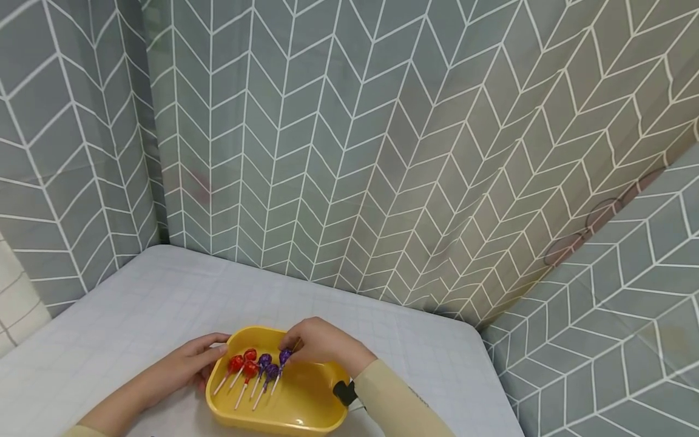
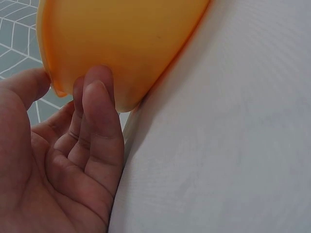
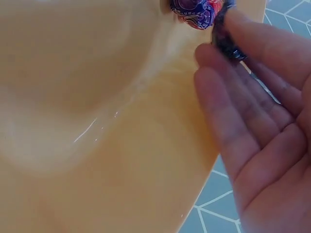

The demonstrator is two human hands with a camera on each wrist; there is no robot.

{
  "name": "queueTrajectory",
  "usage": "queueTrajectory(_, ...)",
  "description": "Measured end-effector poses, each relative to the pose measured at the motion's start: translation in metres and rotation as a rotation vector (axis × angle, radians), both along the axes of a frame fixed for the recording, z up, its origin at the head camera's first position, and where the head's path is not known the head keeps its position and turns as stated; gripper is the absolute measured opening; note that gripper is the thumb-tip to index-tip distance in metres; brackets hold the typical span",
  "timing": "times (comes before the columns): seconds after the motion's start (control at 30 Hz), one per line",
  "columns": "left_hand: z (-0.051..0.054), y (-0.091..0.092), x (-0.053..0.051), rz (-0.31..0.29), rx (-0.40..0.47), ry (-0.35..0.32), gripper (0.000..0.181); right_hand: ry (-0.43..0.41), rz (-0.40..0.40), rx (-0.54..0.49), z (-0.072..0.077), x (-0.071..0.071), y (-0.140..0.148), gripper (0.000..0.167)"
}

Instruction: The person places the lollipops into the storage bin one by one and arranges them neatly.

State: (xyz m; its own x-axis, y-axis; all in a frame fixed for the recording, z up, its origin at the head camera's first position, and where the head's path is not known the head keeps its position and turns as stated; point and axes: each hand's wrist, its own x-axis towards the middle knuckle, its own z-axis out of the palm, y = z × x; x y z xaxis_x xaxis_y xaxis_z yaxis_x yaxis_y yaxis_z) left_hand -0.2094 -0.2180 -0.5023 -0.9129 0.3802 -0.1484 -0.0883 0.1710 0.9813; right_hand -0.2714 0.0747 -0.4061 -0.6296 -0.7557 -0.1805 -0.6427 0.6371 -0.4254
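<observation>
Within a yellow plastic basin (image 1: 311, 400) lie red-wrapped lollipops (image 1: 250, 369) on the left and purple-wrapped lollipops (image 1: 271, 371) beside them, white sticks toward me. My left hand (image 1: 182, 364) holds the basin's left side. In the left wrist view, its thumb touches the rim and its curled fingers (image 2: 101, 104) rest against the outer wall. My right hand (image 1: 327, 345) reaches over the far rim and pinches the rightmost purple lollipop (image 1: 284, 357) by its wrapped head. The right wrist view shows that dark wrapper (image 3: 224, 41) between thumb and fingertips, slightly blurred.
The basin stands near the front of a table with a white cloth (image 1: 382, 340). Grey curtains (image 1: 306, 152) with white chevron lines hang behind and at both sides. A black strap piece (image 1: 344, 393) shows at the right wrist, over the basin's right rim.
</observation>
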Motion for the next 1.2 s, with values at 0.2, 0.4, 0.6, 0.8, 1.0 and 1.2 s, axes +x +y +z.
queueTrajectory(0.2, 0.000, 0.001, 0.000, 0.008, -0.006, -0.005, 0.065, 0.069, 0.014, 0.055, -0.003, 0.001, -0.002, 0.025)
queueTrajectory(0.4, 0.000, 0.001, 0.001, 0.013, -0.008, -0.008, 0.066, 0.137, 0.031, 0.113, -0.005, 0.005, -0.008, 0.022)
queueTrajectory(0.6, 0.000, 0.002, 0.001, 0.012, -0.014, 0.001, 0.064, 0.177, 0.014, 0.191, -0.009, 0.007, -0.015, 0.020)
queueTrajectory(0.8, 0.000, 0.002, 0.001, 0.006, -0.011, 0.005, 0.062, 0.189, -0.019, 0.223, -0.012, 0.008, -0.018, 0.020)
queueTrajectory(1.0, 0.001, 0.002, 0.001, 0.000, 0.000, -0.003, 0.063, 0.197, -0.008, 0.237, -0.016, 0.008, -0.020, 0.020)
queueTrajectory(1.2, 0.001, 0.000, 0.001, -0.012, 0.009, 0.000, 0.064, 0.184, -0.025, 0.238, -0.014, 0.008, -0.020, 0.024)
